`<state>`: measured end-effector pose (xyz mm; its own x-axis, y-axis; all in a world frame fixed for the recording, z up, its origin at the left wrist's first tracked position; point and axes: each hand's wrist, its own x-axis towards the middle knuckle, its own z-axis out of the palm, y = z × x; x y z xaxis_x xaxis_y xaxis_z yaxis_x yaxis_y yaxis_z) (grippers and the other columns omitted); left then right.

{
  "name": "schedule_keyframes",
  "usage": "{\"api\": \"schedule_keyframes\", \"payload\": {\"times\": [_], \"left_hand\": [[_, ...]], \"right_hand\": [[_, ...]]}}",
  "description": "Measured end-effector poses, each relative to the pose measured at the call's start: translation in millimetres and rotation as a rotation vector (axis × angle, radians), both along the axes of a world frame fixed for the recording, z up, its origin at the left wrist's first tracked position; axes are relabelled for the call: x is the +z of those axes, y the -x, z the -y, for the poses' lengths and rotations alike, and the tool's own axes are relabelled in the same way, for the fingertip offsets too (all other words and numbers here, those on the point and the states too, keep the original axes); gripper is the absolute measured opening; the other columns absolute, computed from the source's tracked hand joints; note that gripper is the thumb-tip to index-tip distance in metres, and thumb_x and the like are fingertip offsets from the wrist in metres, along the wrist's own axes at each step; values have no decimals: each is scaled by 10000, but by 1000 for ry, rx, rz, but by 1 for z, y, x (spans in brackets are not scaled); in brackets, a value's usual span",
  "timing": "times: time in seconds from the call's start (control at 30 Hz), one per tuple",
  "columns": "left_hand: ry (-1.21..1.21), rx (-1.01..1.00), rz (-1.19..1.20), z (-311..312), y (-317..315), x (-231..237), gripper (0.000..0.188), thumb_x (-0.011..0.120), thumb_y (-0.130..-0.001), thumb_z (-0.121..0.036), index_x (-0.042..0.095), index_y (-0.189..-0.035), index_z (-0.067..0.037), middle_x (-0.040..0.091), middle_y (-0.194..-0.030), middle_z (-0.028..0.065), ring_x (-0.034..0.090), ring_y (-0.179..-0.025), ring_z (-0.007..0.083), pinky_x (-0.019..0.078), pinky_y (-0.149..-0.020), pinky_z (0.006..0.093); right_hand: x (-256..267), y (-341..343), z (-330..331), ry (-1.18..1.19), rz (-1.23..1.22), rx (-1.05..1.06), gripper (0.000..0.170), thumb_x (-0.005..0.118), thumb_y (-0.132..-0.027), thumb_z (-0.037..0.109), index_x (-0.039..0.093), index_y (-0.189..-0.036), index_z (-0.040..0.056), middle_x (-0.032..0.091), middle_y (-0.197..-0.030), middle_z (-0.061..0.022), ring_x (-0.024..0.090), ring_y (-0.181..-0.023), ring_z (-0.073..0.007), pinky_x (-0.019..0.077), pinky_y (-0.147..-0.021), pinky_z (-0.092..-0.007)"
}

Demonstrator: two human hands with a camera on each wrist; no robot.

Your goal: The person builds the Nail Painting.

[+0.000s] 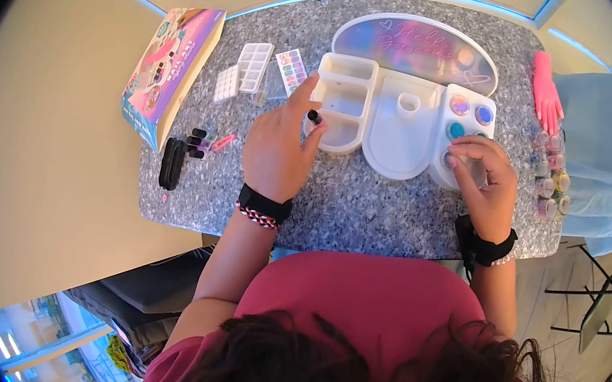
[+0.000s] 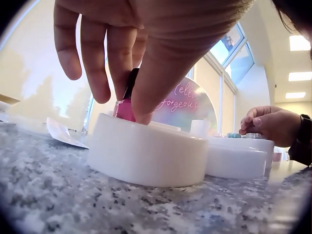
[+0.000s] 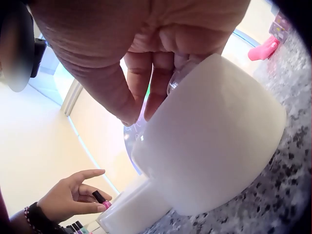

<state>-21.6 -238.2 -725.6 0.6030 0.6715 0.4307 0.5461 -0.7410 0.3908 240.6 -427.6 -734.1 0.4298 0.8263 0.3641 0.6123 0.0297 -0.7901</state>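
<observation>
My left hand point(image 1: 278, 149) pinches a nail polish bottle point(image 2: 125, 110) between thumb and fingers; it has a black cap and pink polish. The bottle stands low in the front left compartment point(image 1: 339, 138) of a white organizer point(image 1: 395, 160). My right hand point(image 1: 495, 187) is over the organizer's right end, thumb and fingertips curled at a small clear jar point(image 2: 253, 135) in the front row. In the right wrist view, the white wall and my fingers partly hide a clear jar point(image 3: 174, 83). Behind that hand sit teal point(image 1: 456, 130), blue point(image 1: 485, 115) and pink point(image 1: 459, 104) glitter jars.
The organizer's mirrored lid point(image 1: 415, 48) stands up at the back. A nail art box point(image 1: 172, 71), white trays point(image 1: 254, 62), a sticker sheet point(image 1: 291, 71), several polish bottles point(image 1: 196, 143) and a black case point(image 1: 172, 165) lie left. Right are a pink practice hand point(image 1: 547, 91) and stacked jars point(image 1: 549, 183).
</observation>
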Motion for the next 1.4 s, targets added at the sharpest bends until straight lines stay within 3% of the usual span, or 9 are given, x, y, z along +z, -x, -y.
{"api": "schedule_keyframes", "payload": {"times": [0.23, 0.43, 0.5, 0.57, 0.63, 0.7, 0.9, 1.03, 1.4], "left_hand": [[4, 42, -26, -6, -2, -12, 671, 857, -910, -181, 595, -1523, -106, 798, -1003, 59, 757, -870, 321, 566, -771, 452], [-71, 103, -58, 3, 7, -5, 712, 868, -917, -235, 564, -1545, -95, 789, -1229, 96, 734, -1106, 355, 569, -885, 471], [77, 67, 186, 3, 10, 6, 677, 875, -923, -264, 600, -1513, -82, 754, -1347, 135, 694, -1232, 379, 552, -986, 473], [58, 97, 202, -9, 37, 7, 586, 872, -931, -275, 669, -1444, -77, 751, -1353, 159, 687, -1260, 396, 539, -1031, 468], [-160, 355, -22, -17, 73, 15, 497, 825, -966, -281, 688, -1395, -72, 752, -1302, 184, 703, -1179, 401, 543, -997, 487], [-30, 600, -139, -18, 97, 26, 373, 796, -987, -281, 753, -1305, -90, 768, -1243, 192, 714, -1143, 399, 543, -989, 488], [29, 761, -67, -34, 177, -2, 220, 745, -1014, -236, 814, -1164, -91, 806, -1128, 158, 755, -1029, 379, 580, -893, 473], [51, 622, -40, -44, 196, -8, 184, 754, -994, -143, 817, -1158, -88, 819, -1107, 134, 780, -1035, 343, 595, -922, 442], [95, 627, -51, -52, 194, -26, 227, 773, -980, -102, 797, -1206, -112, 836, -1100, 79, 800, -1040, 239, 576, -941, 401]], "right_hand": [[3, 0, 3, -31, -21, 22, 183, 808, -877, -40, 789, -1043, 33, 787, -1106, -114, 750, -1066, -280, 560, -971, -381], [4, 8, 9, -26, -19, 44, 194, 802, -875, -55, 787, -1054, 19, 784, -1141, -123, 735, -1112, -278, 542, -1010, -378], [1, 6, 10, 2, -52, 8, 201, 803, -874, -56, 789, -1062, 15, 776, -1182, -130, 716, -1158, -272, 522, -1044, -377], [0, 4, 11, 10, -84, 22, 220, 797, -876, -53, 789, -1084, 20, 767, -1211, -134, 703, -1181, -272, 508, -1063, -379], [3, 1, 12, 60, -35, 47, 232, 791, -881, -42, 787, -1104, 24, 768, -1211, -131, 706, -1176, -277, 508, -1064, -381], [5, 0, 12, 72, -45, 58, 238, 790, -882, -38, 787, -1111, 26, 767, -1212, -132, 705, -1177, -280, 509, -1064, -384], [0, -1, 10, 72, -32, 86, 249, 792, -880, -31, 784, -1122, 30, 764, -1214, -132, 703, -1182, -286, 514, -1060, -388], [-1, 1, 10, 69, -8, 91, 265, 792, -876, -35, 781, -1134, 28, 758, -1224, -137, 703, -1182, -288, 517, -1056, -384], [-4, 0, 10, 82, -6, 81, 264, 794, -884, -33, 784, -1140, 29, 759, -1228, -133, 705, -1178, -280, 518, -1050, -380]]}}
